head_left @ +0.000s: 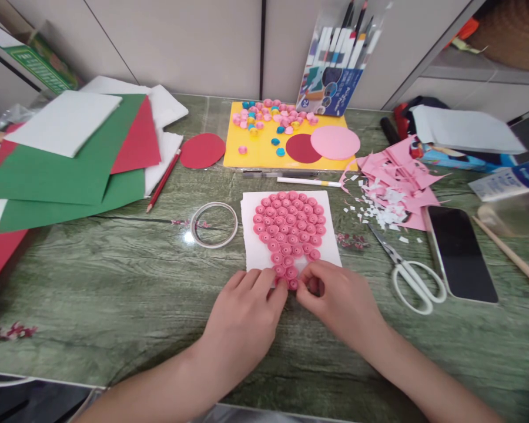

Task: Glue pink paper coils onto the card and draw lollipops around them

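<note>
On the table before me lies a white square sheet (249, 235) covered with rows of pink rolled-paper rosettes (290, 221), forming a rounded cluster that narrows toward me. My left hand (249, 311) is closed over the sheet's lower edge, its thumb against the bottom rosettes. Opposite it, my right hand (337, 294) has thumb and forefinger pinched beside the lowest rosette (293, 284). What lies between those right fingertips is mostly hidden. A small gap of white paper shows among the rosettes just above the right fingertips.
Left of the sheet lies a tape roll (214, 225). Scissors (412, 276), a phone (461, 252) and pink paper scraps (397, 176) are on the right. Behind, a yellow sheet (247, 158) bears small coloured rosettes. Green paper (70, 170) and a red pencil (163, 181) lie left.
</note>
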A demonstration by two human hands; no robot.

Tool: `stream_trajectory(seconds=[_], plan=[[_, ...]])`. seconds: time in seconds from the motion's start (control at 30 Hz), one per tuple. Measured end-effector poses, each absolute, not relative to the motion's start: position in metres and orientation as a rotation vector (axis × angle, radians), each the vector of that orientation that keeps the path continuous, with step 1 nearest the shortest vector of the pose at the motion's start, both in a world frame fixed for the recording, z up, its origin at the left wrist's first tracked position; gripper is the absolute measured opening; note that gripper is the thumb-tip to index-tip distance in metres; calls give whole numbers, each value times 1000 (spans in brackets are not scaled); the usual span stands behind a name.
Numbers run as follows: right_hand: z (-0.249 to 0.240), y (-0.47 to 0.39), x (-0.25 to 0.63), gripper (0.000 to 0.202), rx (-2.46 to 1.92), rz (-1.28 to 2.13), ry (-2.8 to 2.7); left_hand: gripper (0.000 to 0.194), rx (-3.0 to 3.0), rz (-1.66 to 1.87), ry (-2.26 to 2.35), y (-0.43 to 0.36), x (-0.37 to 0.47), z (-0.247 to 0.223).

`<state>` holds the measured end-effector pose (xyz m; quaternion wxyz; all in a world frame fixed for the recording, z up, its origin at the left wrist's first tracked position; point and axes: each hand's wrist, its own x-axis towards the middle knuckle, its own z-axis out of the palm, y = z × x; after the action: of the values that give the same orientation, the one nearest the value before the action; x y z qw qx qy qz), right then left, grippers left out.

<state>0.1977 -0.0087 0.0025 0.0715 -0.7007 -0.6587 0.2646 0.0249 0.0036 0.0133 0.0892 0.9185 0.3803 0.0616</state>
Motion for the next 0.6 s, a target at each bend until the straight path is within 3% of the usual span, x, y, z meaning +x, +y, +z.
stream_trajectory(seconds=[0.27, 0.6], plan=[[3, -9, 199, 9, -2074, 829, -1962, 23, 2740, 185, 1141, 3, 24, 14], [6, -8, 204, 15, -2039, 923, -2002, 38, 2799, 52, 1038, -2, 28, 17]])
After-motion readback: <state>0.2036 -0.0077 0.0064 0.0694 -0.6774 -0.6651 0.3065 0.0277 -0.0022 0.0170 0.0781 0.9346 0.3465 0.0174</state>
